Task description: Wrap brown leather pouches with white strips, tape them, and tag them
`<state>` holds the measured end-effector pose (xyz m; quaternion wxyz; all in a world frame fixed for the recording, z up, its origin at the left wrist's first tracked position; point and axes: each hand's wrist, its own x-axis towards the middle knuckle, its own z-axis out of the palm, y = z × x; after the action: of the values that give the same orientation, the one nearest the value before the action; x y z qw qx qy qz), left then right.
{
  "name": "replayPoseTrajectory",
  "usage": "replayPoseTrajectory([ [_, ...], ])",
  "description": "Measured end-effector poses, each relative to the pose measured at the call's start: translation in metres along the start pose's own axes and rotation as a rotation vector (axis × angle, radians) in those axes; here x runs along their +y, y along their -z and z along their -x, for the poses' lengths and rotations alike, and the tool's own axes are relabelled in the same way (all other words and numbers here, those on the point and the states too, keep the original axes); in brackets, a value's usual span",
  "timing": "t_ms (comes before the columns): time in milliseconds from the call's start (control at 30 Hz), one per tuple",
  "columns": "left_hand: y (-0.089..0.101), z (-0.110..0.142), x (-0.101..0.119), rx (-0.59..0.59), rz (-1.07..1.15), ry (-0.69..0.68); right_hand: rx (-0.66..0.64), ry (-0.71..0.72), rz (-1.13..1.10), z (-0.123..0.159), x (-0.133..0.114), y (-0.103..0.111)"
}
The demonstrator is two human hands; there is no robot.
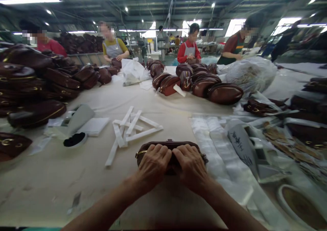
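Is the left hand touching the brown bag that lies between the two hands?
Touching. The head view shows the left hand laid over the brown bag, its bent fingers against it, with no gap visible.

Left grip (154,162): your fingers (152,149) curled, back upward
Right grip (190,162): mirrors your left, just beside it
Forearms (109,200): bare, both angled inward

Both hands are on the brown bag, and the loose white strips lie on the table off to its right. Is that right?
Not quite: the head view shows the white strips on the table off to the bag's left. Both hands are on it.
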<state>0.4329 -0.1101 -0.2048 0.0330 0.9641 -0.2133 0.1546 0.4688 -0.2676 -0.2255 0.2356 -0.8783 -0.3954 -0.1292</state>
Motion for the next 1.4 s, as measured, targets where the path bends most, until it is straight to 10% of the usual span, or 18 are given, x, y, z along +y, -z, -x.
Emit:
replayPoseTrajectory([
  [167, 0.014, -0.011, -0.01, -0.161, 0.089, 0.056, -0.012, -0.007, -0.255, -0.011, 0.012, 0.016],
  [333, 0.02, -0.011, -0.017, -0.116, 0.134, 0.093, 0.303, -0.174, -0.447, 0.0, 0.071, 0.051],
  [467, 0.021, -0.017, -0.012, -0.056, 0.063, 0.054, 0.187, -0.349, -0.541, 0.008, 0.098, 0.052],
  [600, 0.02, -0.028, -0.015, -0.079, 0.061, 0.067, 0.006, -0.221, -0.527, 0.008, 0.08, 0.029],
  [700, 0.017, -0.034, -0.025, -0.178, 0.192, 0.066, 0.053, -0.181, -0.4, 0.01, 0.059, 0.02],
  [1000, 0.018, -0.045, -0.043, 0.01, 0.091, -0.314, 0.233, -0.133, -0.225, 0.049, -0.01, 0.011],
  [1233, 0.036, -0.042, -0.018, -0.283, 0.38, 0.197, 0.147, -0.046, -0.281, 0.049, -0.045, -0.021],
  [1400, 0.028, -0.038, 0.01, -0.303, 0.201, 0.266, 0.076, 0.086, -0.371, 0.037, -0.049, -0.032],
])
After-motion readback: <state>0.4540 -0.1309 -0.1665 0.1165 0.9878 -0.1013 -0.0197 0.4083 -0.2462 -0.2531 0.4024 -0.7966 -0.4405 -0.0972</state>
